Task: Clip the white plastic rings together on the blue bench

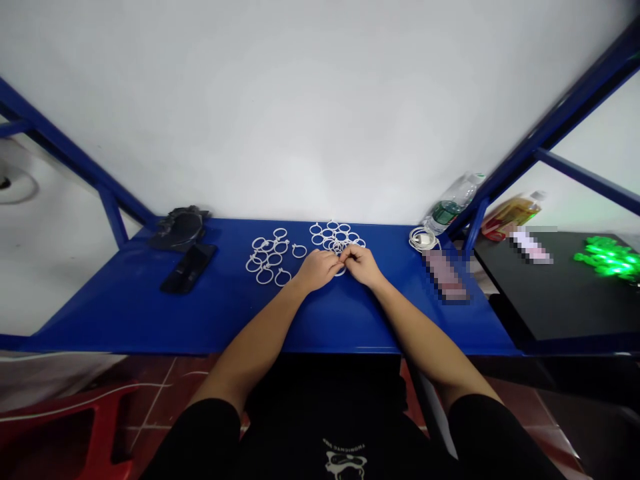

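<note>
My left hand [319, 269] and my right hand [361, 265] meet over the blue tabletop, fingertips pinched together. Between them shows part of a white ring [340, 273], and both hands seem closed on it; the fingers hide the exact grip. Just beyond my fingers lies a cluster of similar white rings [341, 237], some with small tabs or eyelets. To the left of my left hand spreads a second group of white rings [275, 259]. One single ring [299, 251] lies between the two groups.
On the blue table [165, 327], a dark phone-like slab [189, 268] and a black object [179, 227] lie left. A coiled white cable with charger [424, 239], a blurred-out item [447, 275] and a water bottle [453, 203] are right. Blue frame bars [115, 210] flank both sides.
</note>
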`<move>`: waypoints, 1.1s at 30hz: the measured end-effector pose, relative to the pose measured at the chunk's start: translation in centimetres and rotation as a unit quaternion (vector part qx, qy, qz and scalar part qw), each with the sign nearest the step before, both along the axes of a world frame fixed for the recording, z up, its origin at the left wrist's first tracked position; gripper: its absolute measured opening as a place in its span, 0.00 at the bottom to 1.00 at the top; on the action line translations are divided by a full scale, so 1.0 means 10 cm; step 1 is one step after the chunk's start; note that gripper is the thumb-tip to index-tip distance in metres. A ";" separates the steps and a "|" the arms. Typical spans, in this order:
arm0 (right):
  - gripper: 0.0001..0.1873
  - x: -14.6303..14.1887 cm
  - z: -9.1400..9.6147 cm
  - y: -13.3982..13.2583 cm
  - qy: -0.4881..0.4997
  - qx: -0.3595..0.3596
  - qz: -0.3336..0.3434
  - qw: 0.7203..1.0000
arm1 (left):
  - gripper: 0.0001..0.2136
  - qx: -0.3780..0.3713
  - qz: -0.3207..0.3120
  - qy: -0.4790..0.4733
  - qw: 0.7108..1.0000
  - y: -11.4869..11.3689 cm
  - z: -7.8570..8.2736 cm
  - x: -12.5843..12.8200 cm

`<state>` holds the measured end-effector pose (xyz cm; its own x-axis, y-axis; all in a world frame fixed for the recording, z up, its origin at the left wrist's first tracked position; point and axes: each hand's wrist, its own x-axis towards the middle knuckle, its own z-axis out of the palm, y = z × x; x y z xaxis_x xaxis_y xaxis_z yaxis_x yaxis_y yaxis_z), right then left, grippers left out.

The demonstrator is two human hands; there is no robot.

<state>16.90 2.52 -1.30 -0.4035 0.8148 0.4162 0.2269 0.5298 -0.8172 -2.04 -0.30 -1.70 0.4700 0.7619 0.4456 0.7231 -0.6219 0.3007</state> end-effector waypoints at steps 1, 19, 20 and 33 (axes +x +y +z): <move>0.12 0.01 0.00 0.00 -0.005 0.021 -0.008 1.000 | 0.14 0.001 0.005 -0.007 1.000 0.01 0.01 -0.03; 0.23 0.28 -0.11 0.26 -0.192 0.113 -0.072 0.972 | 0.10 0.039 0.309 -0.119 0.943 0.16 0.12 -0.61; 0.25 0.26 -0.11 0.24 -0.208 0.124 -0.053 0.969 | 0.10 0.031 0.251 -0.118 0.960 0.16 0.09 -0.53; 0.22 0.17 -0.12 0.22 -0.334 0.113 -0.049 0.934 | 0.28 -0.136 0.262 -0.212 0.932 0.26 -0.32 -0.10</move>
